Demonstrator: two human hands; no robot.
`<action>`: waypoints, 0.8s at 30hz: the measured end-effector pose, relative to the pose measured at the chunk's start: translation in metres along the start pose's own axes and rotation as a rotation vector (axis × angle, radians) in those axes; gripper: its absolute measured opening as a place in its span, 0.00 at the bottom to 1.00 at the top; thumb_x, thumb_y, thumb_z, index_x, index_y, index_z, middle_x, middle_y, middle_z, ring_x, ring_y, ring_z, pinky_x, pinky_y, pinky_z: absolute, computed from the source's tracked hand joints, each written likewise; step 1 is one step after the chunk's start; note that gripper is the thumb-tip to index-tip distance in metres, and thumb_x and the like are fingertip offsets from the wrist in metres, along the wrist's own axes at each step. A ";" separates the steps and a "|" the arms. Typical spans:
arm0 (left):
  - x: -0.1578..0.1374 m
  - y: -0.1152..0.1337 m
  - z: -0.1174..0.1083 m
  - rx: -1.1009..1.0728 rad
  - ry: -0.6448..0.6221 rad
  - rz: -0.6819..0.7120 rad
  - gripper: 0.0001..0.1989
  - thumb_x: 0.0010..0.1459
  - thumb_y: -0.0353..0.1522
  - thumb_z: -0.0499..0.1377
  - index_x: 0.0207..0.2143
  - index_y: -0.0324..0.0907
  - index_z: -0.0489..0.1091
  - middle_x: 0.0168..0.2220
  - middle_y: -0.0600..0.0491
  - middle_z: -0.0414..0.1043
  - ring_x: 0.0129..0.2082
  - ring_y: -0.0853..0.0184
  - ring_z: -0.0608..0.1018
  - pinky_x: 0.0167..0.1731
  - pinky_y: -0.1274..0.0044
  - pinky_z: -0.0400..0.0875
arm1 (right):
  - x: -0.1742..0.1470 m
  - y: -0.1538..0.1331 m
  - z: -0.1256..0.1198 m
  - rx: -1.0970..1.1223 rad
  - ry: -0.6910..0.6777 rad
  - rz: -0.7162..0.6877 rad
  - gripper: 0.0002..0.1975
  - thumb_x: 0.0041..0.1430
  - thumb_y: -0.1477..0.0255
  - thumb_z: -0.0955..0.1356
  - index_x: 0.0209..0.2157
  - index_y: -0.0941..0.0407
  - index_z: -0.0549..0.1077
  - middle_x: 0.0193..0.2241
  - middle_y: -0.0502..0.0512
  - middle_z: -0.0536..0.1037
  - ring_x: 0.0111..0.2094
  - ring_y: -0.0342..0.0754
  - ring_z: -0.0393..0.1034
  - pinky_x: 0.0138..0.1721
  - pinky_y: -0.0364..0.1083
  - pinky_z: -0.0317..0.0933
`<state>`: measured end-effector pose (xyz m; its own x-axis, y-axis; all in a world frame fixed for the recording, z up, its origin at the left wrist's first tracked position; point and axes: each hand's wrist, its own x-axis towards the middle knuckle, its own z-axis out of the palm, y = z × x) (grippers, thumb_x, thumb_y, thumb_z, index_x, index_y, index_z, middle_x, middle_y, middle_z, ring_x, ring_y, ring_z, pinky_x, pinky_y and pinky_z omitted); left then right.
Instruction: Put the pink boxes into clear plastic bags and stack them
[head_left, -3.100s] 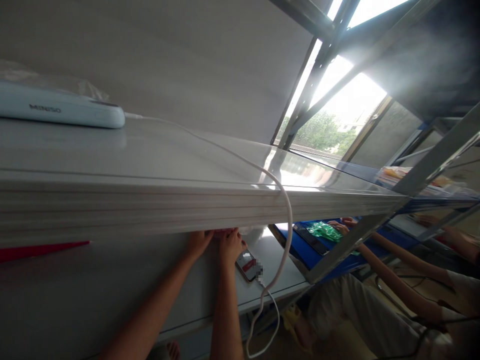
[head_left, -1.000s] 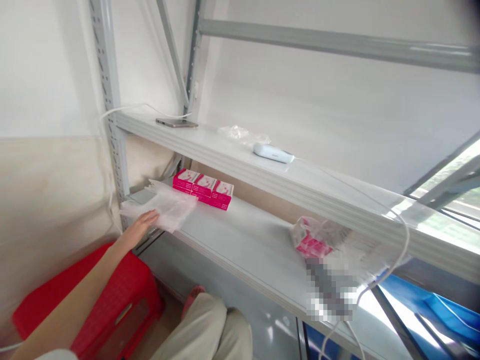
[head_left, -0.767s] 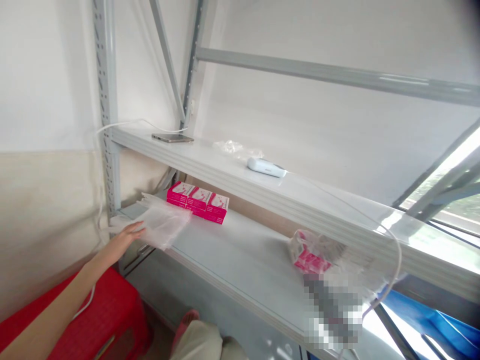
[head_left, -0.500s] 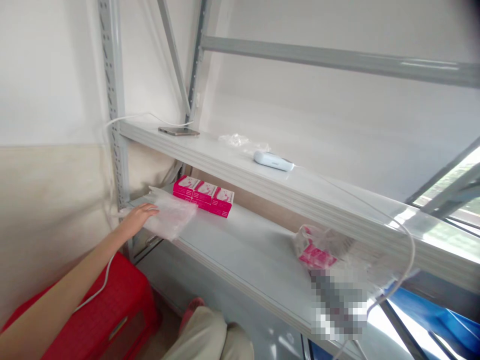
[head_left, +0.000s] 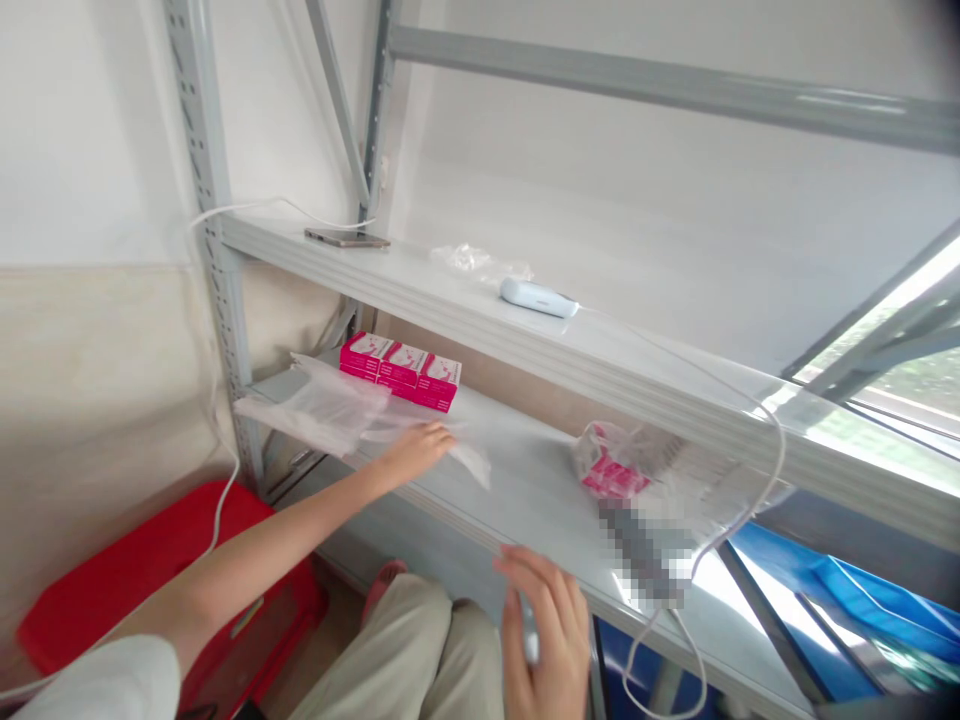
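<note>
My left hand reaches over the lower shelf, its fingers closed on a thin clear plastic bag. That bag trails from beside a stack of similar plastic bags at the shelf's left end. Just behind them stand several small pink-and-white boxes in a block. My right hand is raised in front of the shelf edge, fingers curved and thumb apart. A pale patch shows between its thumb and fingers; I cannot make out what it is. Farther right, a clear bag with pink boxes inside lies on the shelf.
On the upper shelf lie a phone, crumpled clear plastic and a white corded handheld device. Its cord loops down at the right. A red stool stands at the lower left, and a steel upright rises behind it.
My left hand has moved right from the bag stack, drawing one plastic bag along. My right hand has come into view at the bottom. The view has shifted slightly.
</note>
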<state>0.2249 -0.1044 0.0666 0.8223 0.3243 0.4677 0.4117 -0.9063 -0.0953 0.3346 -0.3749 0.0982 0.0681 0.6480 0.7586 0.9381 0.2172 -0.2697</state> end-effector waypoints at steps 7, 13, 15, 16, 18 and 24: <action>0.033 0.072 0.041 -0.319 -0.221 0.203 0.18 0.60 0.37 0.57 0.51 0.43 0.67 0.49 0.47 0.72 0.50 0.63 0.73 0.44 0.75 0.68 | 0.000 0.138 0.093 -0.159 -0.320 0.268 0.31 0.53 0.81 0.61 0.61 0.60 0.58 0.55 0.66 0.67 0.57 0.56 0.60 0.54 0.57 0.58; 0.022 0.028 0.047 -0.448 -0.195 0.102 0.14 0.61 0.28 0.54 0.50 0.41 0.69 0.48 0.48 0.72 0.50 0.63 0.72 0.51 0.71 0.65 | -0.013 0.210 0.097 0.205 -0.418 0.369 0.20 0.48 0.85 0.59 0.33 0.56 0.79 0.43 0.58 0.78 0.47 0.49 0.71 0.52 0.52 0.62; 0.008 0.019 0.057 -0.465 -0.227 0.095 0.12 0.61 0.27 0.54 0.46 0.41 0.71 0.46 0.49 0.74 0.48 0.64 0.73 0.50 0.72 0.66 | -0.010 0.219 0.094 0.310 -0.412 0.400 0.19 0.47 0.85 0.59 0.28 0.55 0.79 0.43 0.56 0.79 0.47 0.49 0.72 0.51 0.52 0.63; 0.000 0.017 0.062 -0.464 -0.231 0.097 0.12 0.60 0.27 0.54 0.46 0.42 0.71 0.46 0.50 0.73 0.48 0.64 0.73 0.51 0.72 0.65 | -0.008 0.223 0.091 0.332 -0.433 0.401 0.19 0.47 0.85 0.59 0.27 0.55 0.78 0.42 0.55 0.79 0.48 0.48 0.72 0.51 0.52 0.63; -0.012 0.018 0.070 -0.433 -0.211 0.104 0.14 0.60 0.28 0.54 0.48 0.42 0.70 0.49 0.49 0.71 0.51 0.63 0.71 0.52 0.69 0.64 | -0.002 0.228 0.082 0.316 -0.500 0.395 0.20 0.46 0.86 0.58 0.29 0.55 0.78 0.43 0.55 0.79 0.50 0.48 0.70 0.55 0.54 0.59; -0.018 0.033 0.084 -0.352 -0.125 0.086 0.18 0.61 0.26 0.52 0.53 0.41 0.66 0.53 0.45 0.66 0.53 0.62 0.68 0.54 0.66 0.62 | 0.030 0.195 0.055 -0.078 -0.637 0.383 0.31 0.47 0.88 0.56 0.48 0.51 0.73 0.51 0.52 0.74 0.55 0.47 0.64 0.63 0.62 0.33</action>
<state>0.2566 -0.1172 -0.0183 0.8984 0.2538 0.3583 0.1965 -0.9622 0.1886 0.5006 -0.2728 0.0354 0.2074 0.9705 0.1227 0.9111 -0.1460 -0.3854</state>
